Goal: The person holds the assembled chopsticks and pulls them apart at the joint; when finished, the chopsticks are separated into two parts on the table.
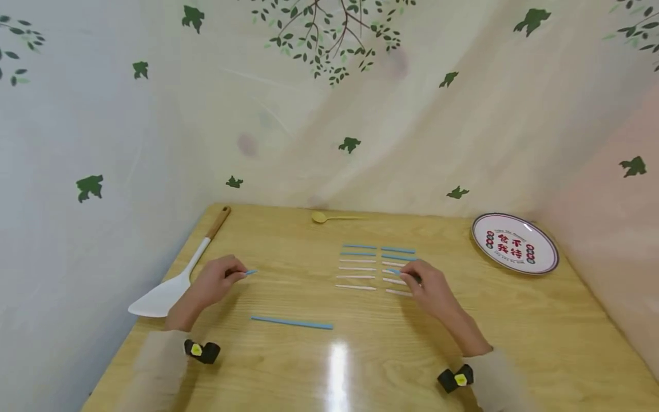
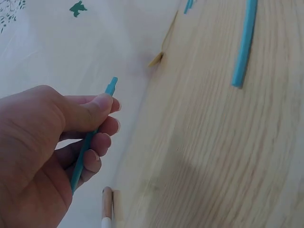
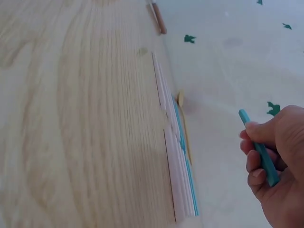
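My left hand [image 1: 218,280] pinches a blue chopstick piece [image 2: 111,88] between thumb and fingers, above the table's left side. One end of that piece steps down to a narrower tip. My right hand [image 1: 428,286] grips another blue chopstick piece [image 3: 266,164], its blunt end poking past the thumb. Under the right hand lie two columns of chopstick pieces: blue pieces [image 1: 398,250] at the back, pale pinkish-white pieces [image 1: 356,277] nearer, some partly hidden by the hand. A longer blue chopstick [image 1: 292,323] lies crosswise on the table in front, between the two forearms.
A white spatula [image 1: 198,253] with a wooden handle lies along the left edge. At the back lies a golden spoon [image 1: 320,217]. An oval plate [image 1: 515,264] with red lettering is at the back right. A printed cloth [image 1: 309,143] hangs behind the wooden table [image 1: 515,337].
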A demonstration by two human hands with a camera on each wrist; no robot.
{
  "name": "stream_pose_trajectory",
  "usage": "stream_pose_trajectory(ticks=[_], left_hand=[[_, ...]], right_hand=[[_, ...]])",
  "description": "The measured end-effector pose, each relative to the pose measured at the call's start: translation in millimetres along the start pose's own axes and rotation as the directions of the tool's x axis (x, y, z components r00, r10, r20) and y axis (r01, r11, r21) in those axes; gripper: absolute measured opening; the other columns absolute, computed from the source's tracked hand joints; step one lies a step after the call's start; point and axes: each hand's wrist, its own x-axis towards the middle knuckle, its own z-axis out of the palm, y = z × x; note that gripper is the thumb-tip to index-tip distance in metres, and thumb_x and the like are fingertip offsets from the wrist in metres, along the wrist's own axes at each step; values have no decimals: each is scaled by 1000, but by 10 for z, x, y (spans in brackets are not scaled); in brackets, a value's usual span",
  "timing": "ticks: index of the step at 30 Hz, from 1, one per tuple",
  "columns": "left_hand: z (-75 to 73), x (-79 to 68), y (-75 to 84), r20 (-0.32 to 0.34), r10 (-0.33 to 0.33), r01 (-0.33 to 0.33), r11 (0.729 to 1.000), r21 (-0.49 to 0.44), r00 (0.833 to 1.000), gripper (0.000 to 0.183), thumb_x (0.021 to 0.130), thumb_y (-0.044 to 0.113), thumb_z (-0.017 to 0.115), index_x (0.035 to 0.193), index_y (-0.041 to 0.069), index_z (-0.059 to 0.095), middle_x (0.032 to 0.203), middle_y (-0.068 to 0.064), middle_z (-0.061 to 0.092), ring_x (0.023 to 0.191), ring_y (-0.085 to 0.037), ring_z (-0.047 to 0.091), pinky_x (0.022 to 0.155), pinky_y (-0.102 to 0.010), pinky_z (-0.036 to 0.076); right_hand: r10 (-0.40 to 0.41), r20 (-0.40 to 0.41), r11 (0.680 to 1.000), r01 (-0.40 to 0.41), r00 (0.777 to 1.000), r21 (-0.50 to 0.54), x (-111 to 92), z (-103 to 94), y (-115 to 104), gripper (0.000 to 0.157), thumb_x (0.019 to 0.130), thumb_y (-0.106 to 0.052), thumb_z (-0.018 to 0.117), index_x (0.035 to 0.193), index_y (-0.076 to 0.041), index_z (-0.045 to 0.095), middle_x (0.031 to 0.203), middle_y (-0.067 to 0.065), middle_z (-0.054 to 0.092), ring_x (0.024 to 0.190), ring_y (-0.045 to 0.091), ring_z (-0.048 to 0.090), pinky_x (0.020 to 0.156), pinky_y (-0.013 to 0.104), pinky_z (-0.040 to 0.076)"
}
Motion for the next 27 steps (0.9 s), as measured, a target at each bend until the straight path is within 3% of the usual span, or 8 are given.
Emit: stream_pose_trajectory(ticks=[3, 9, 14, 21, 27], left_hand=[[-4, -2, 9, 34, 3, -3, 1000, -8, 999, 5, 89, 6, 65, 88, 3, 68, 76, 0, 58, 64, -4, 46, 57, -23, 41], [237, 60, 237, 91, -16, 18, 999, -31, 996, 10, 91, 2, 61, 100, 1, 65, 85, -3, 59, 72, -9, 51, 64, -26, 46], [561, 168, 550, 131, 41, -34, 998, -53, 991, 12, 92, 2, 58, 103, 3, 64, 93, -4, 61, 82, -13, 56, 71, -28, 49], [1091, 336, 1013, 158, 158, -146, 986, -85, 975, 15, 93, 4, 60, 103, 8, 69, 90, -1, 54, 79, -11, 51, 71, -26, 47], [1447, 459, 1259, 188, 179, -161, 981, -108, 966, 14, 94, 5, 58, 103, 8, 68, 93, -3, 58, 83, -13, 55, 77, -27, 49]], right_hand=[[23, 32, 1000, -23, 999, 1, -34, -114, 100, 7, 92, -9, 63, 98, -8, 67, 87, 0, 61, 73, 7, 53, 64, 26, 48], [53, 78, 999, -53, 996, -2, -133, -158, 163, 12, 91, -5, 63, 101, -5, 70, 89, 1, 63, 73, 5, 51, 62, 23, 47], [62, 140, 998, -60, 988, -18, -214, -199, 203, 16, 86, -2, 67, 100, -8, 74, 93, 3, 70, 77, 9, 59, 64, 24, 48], [23, 152, 999, -17, 988, -38, -311, -93, 240, 17, 80, -1, 73, 94, -11, 75, 90, 0, 70, 79, 12, 62, 67, 26, 50], [97, 162, 995, -101, 982, 18, -383, 10, 255, 13, 82, -6, 73, 91, -15, 75, 87, -5, 65, 78, 6, 56, 68, 23, 48]])
